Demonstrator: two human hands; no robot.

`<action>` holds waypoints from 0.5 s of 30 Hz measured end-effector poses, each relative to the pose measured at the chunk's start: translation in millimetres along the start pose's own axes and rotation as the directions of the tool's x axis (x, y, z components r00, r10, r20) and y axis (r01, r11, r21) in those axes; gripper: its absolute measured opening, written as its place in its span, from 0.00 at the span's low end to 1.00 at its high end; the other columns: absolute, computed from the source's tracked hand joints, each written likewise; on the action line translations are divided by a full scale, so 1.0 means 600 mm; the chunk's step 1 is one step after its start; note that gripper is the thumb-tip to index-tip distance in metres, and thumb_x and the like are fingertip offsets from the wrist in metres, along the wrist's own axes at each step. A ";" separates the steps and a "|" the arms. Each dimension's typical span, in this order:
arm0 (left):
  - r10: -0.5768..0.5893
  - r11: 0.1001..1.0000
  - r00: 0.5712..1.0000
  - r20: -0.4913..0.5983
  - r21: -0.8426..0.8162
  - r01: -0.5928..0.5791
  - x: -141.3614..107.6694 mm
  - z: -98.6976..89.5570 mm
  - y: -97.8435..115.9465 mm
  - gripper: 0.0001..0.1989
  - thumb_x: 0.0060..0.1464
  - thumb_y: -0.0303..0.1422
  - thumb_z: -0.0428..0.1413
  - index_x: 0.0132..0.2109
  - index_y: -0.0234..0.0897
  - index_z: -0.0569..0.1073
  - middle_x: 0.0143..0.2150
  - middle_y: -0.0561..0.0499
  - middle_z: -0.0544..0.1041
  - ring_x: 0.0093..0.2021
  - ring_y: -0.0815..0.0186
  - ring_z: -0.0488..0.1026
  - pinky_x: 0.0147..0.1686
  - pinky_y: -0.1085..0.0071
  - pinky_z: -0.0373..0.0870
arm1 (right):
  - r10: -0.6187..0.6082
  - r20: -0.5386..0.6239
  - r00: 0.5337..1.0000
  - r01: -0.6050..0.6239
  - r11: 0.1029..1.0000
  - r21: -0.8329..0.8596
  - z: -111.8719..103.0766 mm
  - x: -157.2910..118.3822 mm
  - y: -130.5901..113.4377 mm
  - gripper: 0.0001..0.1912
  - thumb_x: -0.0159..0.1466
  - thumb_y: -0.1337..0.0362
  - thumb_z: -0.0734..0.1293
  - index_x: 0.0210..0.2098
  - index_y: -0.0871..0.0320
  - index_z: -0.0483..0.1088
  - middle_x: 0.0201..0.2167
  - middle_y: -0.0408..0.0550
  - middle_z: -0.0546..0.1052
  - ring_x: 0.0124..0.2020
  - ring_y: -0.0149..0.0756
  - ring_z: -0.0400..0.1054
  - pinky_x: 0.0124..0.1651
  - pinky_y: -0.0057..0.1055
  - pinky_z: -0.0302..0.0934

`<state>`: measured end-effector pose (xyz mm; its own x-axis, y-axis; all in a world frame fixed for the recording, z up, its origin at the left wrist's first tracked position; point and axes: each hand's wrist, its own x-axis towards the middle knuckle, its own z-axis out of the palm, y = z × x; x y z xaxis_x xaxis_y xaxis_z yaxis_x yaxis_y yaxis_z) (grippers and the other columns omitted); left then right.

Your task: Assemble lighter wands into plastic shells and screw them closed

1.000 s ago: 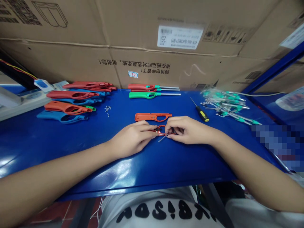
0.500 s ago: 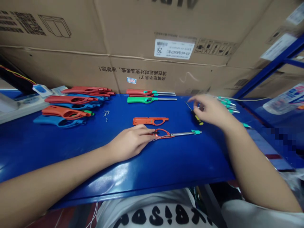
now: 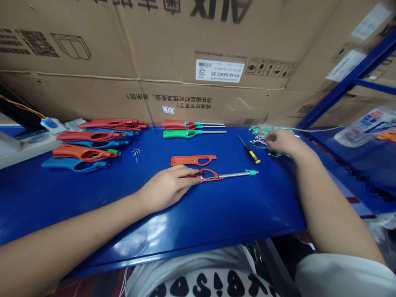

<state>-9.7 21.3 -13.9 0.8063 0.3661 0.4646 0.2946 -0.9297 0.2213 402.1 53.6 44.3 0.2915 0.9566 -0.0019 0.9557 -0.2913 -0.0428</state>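
Observation:
My left hand is closed on the handle of an orange lighter body, which lies on the blue table with a metal tube and a green tip pointing right. Just behind it lies a separate orange shell half. At the right, my right hand reaches into a pile of small green parts with white wires; its fingertips are bent among them, and whether they grip one is hidden. A black and yellow screwdriver lies left of that hand.
Red, orange and blue shells are stacked at the left beside a power strip. Small screws lie near them. Red and green lighters rest against the cardboard. A blue metal frame stands right.
My right hand has moved from over the screwdriver to the pile of green parts, further right. My left hand keeps its place on the orange lighter body. The view has shifted slightly.

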 end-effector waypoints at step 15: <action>-0.019 0.998 1.000 -0.001 -0.067 0.019 0.009 -0.003 0.006 0.13 0.66 0.28 0.53 0.51 0.38 0.80 0.47 0.49 0.83 0.47 0.61 0.79 0.46 0.64 0.80 | 0.254 -0.091 0.963 -0.258 0.966 -0.033 -0.003 0.003 0.018 0.07 0.59 0.64 0.66 0.34 0.58 0.76 0.38 0.58 0.80 0.40 0.49 0.73 0.39 0.38 0.63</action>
<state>-5.1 20.3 -9.2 0.7999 0.3835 0.4616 0.2747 -0.9178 0.2865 413.0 52.2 45.4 0.5275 0.8459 0.0786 0.8488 -0.5286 -0.0077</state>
